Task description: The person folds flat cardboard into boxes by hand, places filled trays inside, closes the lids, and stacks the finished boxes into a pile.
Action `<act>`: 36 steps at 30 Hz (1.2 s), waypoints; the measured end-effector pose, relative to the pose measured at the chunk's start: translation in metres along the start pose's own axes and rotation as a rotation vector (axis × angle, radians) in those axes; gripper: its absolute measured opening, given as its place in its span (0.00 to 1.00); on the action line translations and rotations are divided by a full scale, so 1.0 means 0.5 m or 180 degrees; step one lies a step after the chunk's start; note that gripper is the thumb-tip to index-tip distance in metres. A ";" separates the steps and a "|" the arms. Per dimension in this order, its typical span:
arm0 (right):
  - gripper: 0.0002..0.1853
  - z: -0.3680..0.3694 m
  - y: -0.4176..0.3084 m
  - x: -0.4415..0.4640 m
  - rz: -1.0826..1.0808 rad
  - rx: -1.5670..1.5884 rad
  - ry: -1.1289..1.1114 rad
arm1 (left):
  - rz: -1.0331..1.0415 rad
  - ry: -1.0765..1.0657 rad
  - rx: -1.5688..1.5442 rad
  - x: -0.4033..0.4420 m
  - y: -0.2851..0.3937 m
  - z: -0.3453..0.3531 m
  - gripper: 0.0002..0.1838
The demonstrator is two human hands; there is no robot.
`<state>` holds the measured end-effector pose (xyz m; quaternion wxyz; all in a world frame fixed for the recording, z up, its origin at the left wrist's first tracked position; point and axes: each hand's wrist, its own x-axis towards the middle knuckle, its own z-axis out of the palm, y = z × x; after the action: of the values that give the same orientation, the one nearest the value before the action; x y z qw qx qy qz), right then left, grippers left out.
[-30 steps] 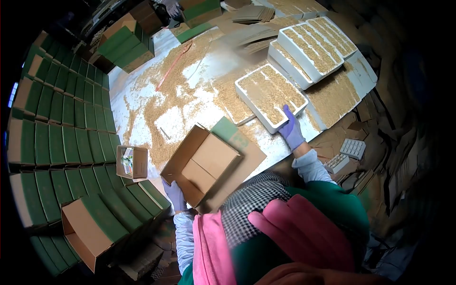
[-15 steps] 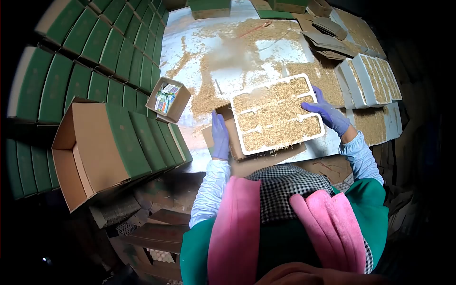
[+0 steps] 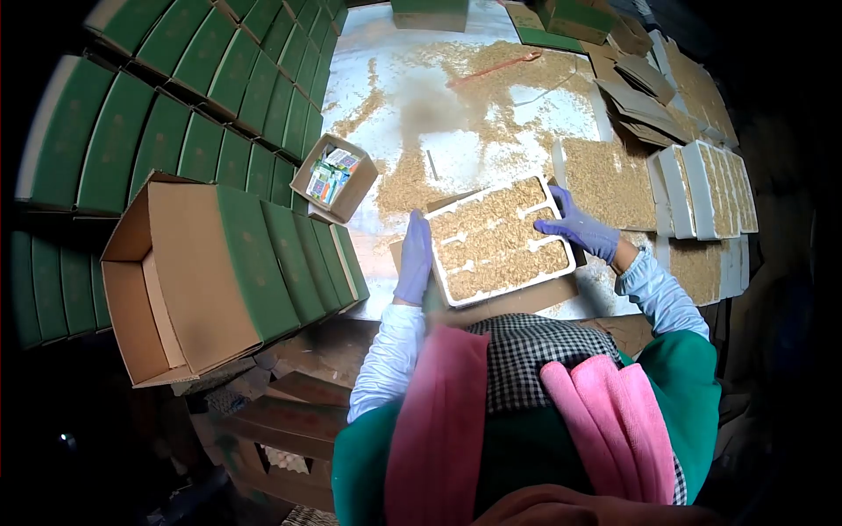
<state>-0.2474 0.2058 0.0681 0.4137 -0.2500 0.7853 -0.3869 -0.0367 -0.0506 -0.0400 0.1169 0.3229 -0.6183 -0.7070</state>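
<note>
A white foam tray, filled with straw-coloured husks between low white dividers, lies tilted over an open cardboard box. The tray hides most of this box. My right hand, in a purple glove, grips the tray's right rim, its thumb over the top edge. On the other side my gloved left hand rests upright and flat along the left side of the tray and box, fingers straight and together. It is hard to see which of the two it touches.
Green boxes are stacked on the left, with an open carton nearer. A small box of printed packets sits on the husk-strewn table. White husk-filled trays and cardboard pieces stand right. A red stick lies behind.
The tray has come down and now sits lower over the cardboard box, covering more of it. My right hand moved with it. The whole view has shifted slightly.
</note>
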 end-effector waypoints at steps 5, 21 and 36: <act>0.49 0.012 0.031 0.017 0.0607 -0.2057 -0.0321 | 0.0910 0.2184 0.2455 0.189 0.164 -0.222 0.26; 0.35 -0.533 0.123 0.351 0.0091 -0.2632 0.3145 | 0.0680 0.2377 0.3693 0.258 0.195 -0.180 0.18; 0.18 -0.453 0.073 0.160 -0.1288 -0.3082 0.2484 | 0.1020 -0.1506 0.3085 -0.104 0.111 0.185 0.27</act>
<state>-0.4835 0.2606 0.0829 -0.1422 -0.3920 0.9007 -0.1220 -0.0655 0.0409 0.0314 -0.0807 0.0744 -0.9231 -0.3686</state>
